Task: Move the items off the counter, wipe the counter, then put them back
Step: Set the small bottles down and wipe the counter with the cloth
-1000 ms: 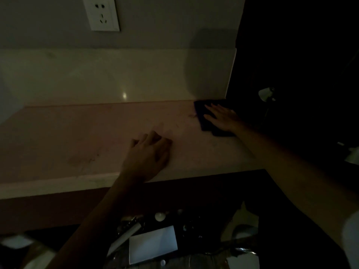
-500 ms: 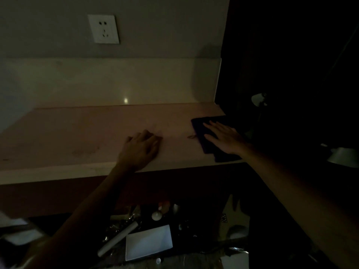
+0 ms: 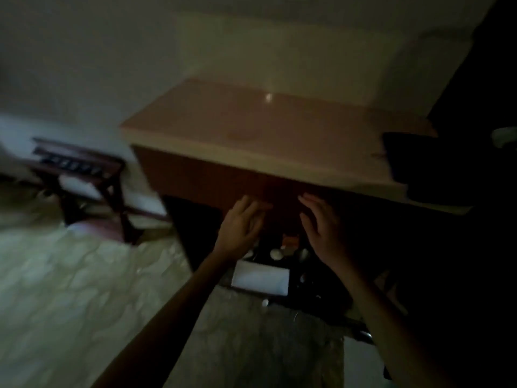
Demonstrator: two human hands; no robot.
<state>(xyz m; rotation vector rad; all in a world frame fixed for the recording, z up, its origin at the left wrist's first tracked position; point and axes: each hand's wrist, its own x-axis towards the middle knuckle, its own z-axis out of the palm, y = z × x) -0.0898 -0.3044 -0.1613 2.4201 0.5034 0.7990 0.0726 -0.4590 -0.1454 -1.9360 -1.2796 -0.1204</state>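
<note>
The pinkish counter [image 3: 279, 127] fills the upper middle of the dim head view, with nothing on it but a dark cloth [image 3: 402, 152] at its right end. My left hand [image 3: 240, 228] and my right hand [image 3: 324, 228] hang in the air below the counter's front edge, fingers straight and relaxed, holding nothing. Under them on the floor lies a dark tray [image 3: 319, 292] with a white card [image 3: 260, 277], an orange packet [image 3: 289, 242] and several small pale items, blurred in the dark.
A dark wooden rack [image 3: 81, 175] stands on the floor at the left. Pale patterned floor [image 3: 70, 289] spreads across the lower left. The right side of the view is black, with a pale object [image 3: 503, 137] at the far right edge.
Both hands have come off the counter and dropped below its front edge. My right hand has let go of the dark cloth, which stays at the counter's right end. The view has swung left and down.
</note>
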